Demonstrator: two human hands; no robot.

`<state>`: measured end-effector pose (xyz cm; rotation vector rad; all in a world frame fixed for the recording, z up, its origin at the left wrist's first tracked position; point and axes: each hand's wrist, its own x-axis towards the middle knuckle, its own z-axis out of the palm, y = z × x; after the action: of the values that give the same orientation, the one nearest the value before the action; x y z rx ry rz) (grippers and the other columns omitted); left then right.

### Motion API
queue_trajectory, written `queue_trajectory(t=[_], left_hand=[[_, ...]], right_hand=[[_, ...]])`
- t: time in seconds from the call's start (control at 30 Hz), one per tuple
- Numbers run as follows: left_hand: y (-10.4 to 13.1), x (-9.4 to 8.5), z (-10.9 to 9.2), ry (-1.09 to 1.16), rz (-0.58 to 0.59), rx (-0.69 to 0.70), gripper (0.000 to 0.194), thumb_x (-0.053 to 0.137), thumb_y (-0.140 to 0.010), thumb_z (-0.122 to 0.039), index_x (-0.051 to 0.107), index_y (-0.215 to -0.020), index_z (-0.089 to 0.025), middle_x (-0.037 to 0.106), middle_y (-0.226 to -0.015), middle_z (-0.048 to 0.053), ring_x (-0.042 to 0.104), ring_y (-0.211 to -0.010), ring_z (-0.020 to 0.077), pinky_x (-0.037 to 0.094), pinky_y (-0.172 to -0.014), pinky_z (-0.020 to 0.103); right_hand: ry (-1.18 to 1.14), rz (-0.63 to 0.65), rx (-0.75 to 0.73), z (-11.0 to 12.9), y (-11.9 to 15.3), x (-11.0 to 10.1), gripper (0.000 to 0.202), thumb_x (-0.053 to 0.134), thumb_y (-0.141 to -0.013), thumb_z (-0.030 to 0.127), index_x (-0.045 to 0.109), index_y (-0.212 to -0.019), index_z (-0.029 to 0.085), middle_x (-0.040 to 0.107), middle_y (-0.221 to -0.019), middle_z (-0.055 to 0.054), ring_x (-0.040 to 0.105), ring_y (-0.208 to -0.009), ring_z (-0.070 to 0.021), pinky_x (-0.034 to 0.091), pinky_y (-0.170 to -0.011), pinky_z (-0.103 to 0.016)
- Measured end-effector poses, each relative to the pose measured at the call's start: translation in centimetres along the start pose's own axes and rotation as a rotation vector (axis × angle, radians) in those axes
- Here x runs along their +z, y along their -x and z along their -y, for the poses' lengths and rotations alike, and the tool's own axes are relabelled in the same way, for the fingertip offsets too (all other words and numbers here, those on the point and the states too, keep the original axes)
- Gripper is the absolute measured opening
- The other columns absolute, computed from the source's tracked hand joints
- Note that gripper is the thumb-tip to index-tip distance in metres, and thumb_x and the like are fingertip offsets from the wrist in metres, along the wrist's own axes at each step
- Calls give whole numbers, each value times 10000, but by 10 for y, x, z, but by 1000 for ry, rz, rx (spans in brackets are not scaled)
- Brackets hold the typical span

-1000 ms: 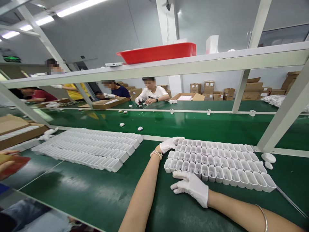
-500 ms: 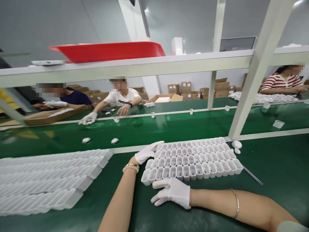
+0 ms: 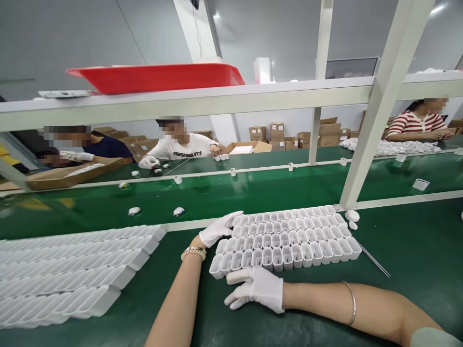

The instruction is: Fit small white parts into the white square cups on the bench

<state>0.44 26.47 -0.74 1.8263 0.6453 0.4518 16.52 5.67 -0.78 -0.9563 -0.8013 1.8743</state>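
Rows of small white open-topped plastic housings stand packed together on the green work surface. My left hand, in a white glove, lies against the left end of the back rows with its fingers stretched out. In front of the first row rests my gloved right hand, fingers spread, with its index finger at the row's near side. Neither hand holds anything. Thin metal tweezers lie just right of the block. Two small white rounded parts sit by its back right corner.
More white housings form long slanted rows at the left. Beyond a pale rail runs a green conveyor belt carrying small white parts. A red tray sits on the overhead shelf, held by a slanted post. Several co-workers sit across the belt.
My hands and the block of housings keep their places. Parts on the belt have shifted slightly right. The co-worker opposite has drawn the gloved hand back and moved the other hand right.
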Motion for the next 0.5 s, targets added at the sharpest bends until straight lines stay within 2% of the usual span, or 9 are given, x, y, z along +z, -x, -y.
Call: queue_trajectory(t=[0.07,0.17,0.27,0.3,0.33,0.4,0.5], left_hand=[[-5,3,-5,-4,21,12,325,565,-925,-374,574,-1212,-222,543,-1300,93,546,-1157,234,476,-972,441],[-17,7,-11,0,45,42,386,571,-920,-382,546,-1263,-208,508,-1358,104,505,-1223,258,415,-1038,494],[-26,11,-15,-2,19,71,452,585,-909,-391,517,-1303,-181,489,-1385,116,476,-1261,282,358,-1073,542],[-27,12,-14,-6,-7,80,448,583,-911,-390,521,-1297,-173,495,-1377,116,484,-1253,282,364,-1067,545],[-27,12,-14,-14,-42,88,424,578,-915,-389,536,-1280,-177,507,-1364,113,498,-1238,274,382,-1057,531],[-26,13,-12,-40,-127,103,375,575,-919,-384,569,-1232,-179,542,-1320,104,534,-1193,259,429,-1024,493],[-25,14,-9,-100,-264,134,352,591,-910,-384,600,-1182,-163,600,-1243,101,589,-1116,232,483,-968,455]], right_hand=[[51,-10,-2,-1,0,1,732,864,-485,286,652,-1146,53,657,-1074,-152,699,-749,-165,547,-849,-344],[167,-18,-29,6,13,9,537,820,-544,235,716,-1050,92,689,-997,-104,677,-709,-142,542,-790,-318],[338,50,-86,36,47,16,338,724,-692,220,747,-1020,145,716,-964,-72,680,-779,-159,533,-781,-310],[486,85,-139,50,61,15,321,657,-774,255,735,-1072,163,719,-989,-76,686,-827,-181,536,-789,-331],[643,29,-199,66,76,10,320,610,-827,287,723,-1109,186,724,-1001,-78,688,-871,-207,541,-794,-360],[867,-197,-330,96,102,-11,327,552,-876,340,710,-1143,237,734,-971,-63,680,-897,-234,533,-830,-414],[990,-744,-530,123,132,-67,330,576,-859,417,727,-1104,255,708,-1118,-76,622,-1086,-292,429,-1013,-475]])
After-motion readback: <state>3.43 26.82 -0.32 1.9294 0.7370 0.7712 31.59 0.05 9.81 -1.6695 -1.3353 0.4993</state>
